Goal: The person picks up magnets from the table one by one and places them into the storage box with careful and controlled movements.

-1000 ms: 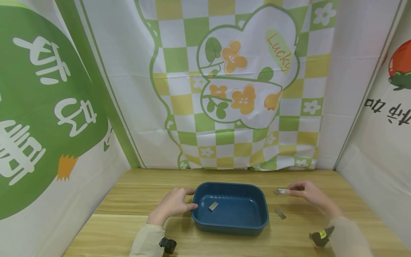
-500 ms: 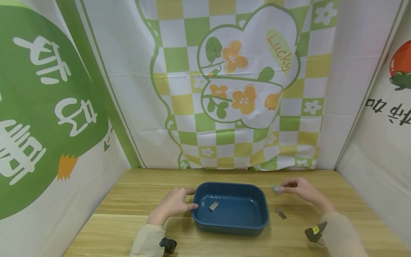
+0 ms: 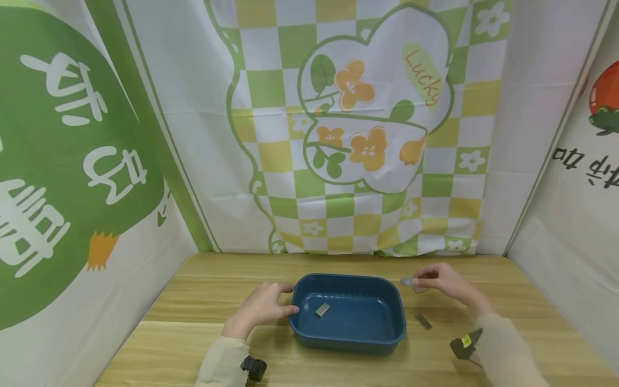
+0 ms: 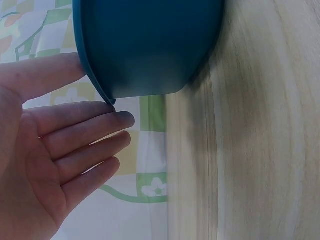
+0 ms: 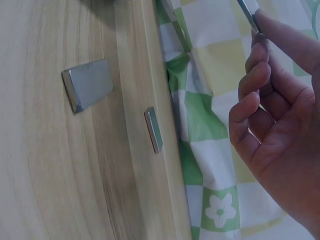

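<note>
Fingers of the right hand (image 3: 442, 282) pinch a small metal plate (image 3: 407, 281) above the blue tray (image 3: 347, 339); left hand (image 3: 261, 309), grip relaxed, steadies its rim on the wooden surface (image 3: 193, 344), patterned cloth (image 3: 348, 123) behind

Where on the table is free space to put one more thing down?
The table is bare left of the left hand and behind the blue tray. Right of the tray it is crowded: right hand, metal pieces.
</note>
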The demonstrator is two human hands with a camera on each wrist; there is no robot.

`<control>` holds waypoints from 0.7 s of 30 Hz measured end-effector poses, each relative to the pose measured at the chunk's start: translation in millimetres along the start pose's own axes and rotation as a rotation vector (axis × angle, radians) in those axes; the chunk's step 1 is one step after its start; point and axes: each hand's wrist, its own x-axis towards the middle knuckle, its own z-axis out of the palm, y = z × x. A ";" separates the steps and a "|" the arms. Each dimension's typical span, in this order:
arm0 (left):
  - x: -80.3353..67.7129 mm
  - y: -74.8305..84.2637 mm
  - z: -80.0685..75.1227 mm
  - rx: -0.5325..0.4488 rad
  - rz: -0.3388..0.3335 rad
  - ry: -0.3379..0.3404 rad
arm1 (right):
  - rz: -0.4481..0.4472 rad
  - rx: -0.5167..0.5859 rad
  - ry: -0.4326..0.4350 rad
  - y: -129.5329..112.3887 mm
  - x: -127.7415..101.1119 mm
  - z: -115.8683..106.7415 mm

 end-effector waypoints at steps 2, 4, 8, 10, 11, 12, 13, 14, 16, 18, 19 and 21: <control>0.1 -0.1 0.0 -0.002 -0.001 0.000 | 0.000 0.008 -0.005 -1.8 1.8 1.5; 0.0 0.0 -0.3 -0.003 -0.003 -0.001 | -0.003 0.002 -0.006 -3.5 3.9 3.0; -0.9 0.1 -1.2 -0.006 0.002 -0.001 | -0.026 -0.039 -0.005 -6.6 8.2 4.7; -1.3 0.2 -1.5 -0.005 0.005 -0.001 | -0.042 -0.051 -0.008 -8.0 10.0 5.2; -1.3 0.1 -1.5 -0.005 0.007 -0.001 | -0.047 -0.053 -0.011 -8.8 10.7 5.6; -1.3 0.1 -1.5 -0.006 0.009 0.000 | -0.049 -0.049 -0.014 -9.6 11.4 6.1; -1.3 -0.2 -1.5 -0.006 0.011 0.001 | -0.051 -0.044 -0.020 -10.6 11.9 6.7; -1.2 -0.1 -1.4 -0.008 0.009 0.001 | -0.051 -0.037 -0.026 -11.4 12.4 7.2; -0.8 -0.2 -1.1 -0.010 0.009 -0.001 | -0.047 -0.036 -0.033 -13.4 13.4 8.5; -0.7 -0.2 -1.1 -0.012 0.015 0.001 | -0.036 -0.033 -0.037 -15.3 14.9 9.9; -0.7 -0.2 -1.0 -0.012 0.018 0.001 | -0.033 -0.036 -0.039 -16.2 15.7 10.5; -0.7 -0.1 -0.9 -0.014 0.017 0.002 | -0.029 -0.039 -0.039 -18.4 17.6 11.6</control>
